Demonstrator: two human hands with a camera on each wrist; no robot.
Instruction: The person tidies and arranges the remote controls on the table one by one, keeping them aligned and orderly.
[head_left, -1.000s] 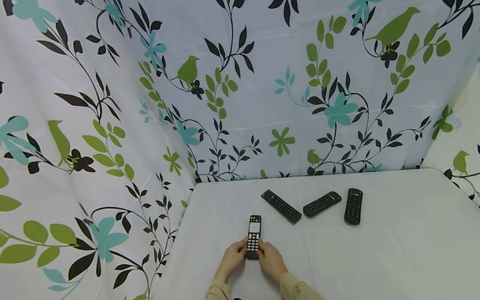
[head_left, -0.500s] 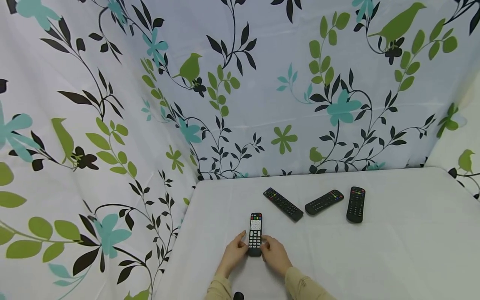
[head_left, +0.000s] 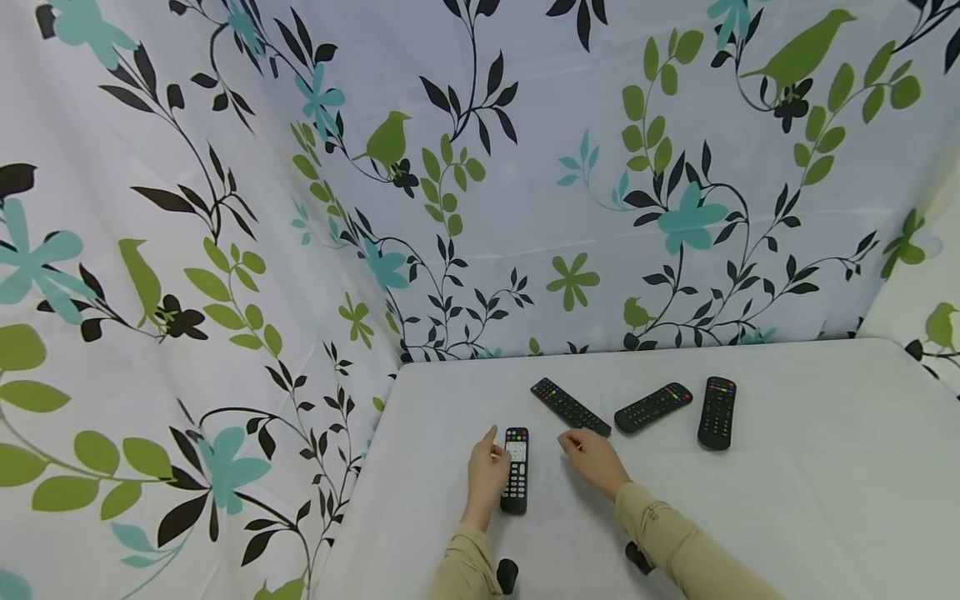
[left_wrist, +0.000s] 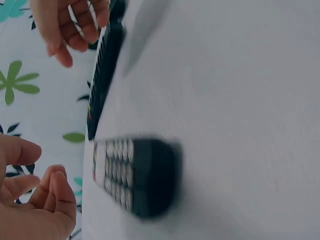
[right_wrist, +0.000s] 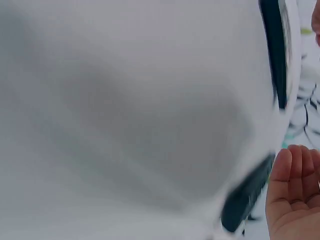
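Observation:
A black remote control with white buttons (head_left: pixel 516 492) lies on the white table, its long side running away from me. My left hand (head_left: pixel 486 473) is beside it, overlapping its left edge in the head view. In the left wrist view, the fingers of that left hand (left_wrist: pixel 42 200) are loosely bent with nothing between them. My right hand (head_left: pixel 596 460) hovers at the near end of a slanted black remote (head_left: pixel 566 403). Its fingers (right_wrist: pixel 296 170) look relaxed, and the palm shows bare in the right wrist view.
Two more black remotes lie farther right, one tilted (head_left: pixel 652 407) and one nearly upright in view (head_left: pixel 717 413). The white-covered table (head_left: pixel 810 492) meets a patterned curtain (head_left: pixel 525 208) at its back and left. A black wrist device (head_left: pixel 507 575) sits by the left sleeve.
Both hands have let go of the white-buttoned remote. The right hand has moved right and forward to the slanted remote; the left hand has moved slightly forward along the first remote.

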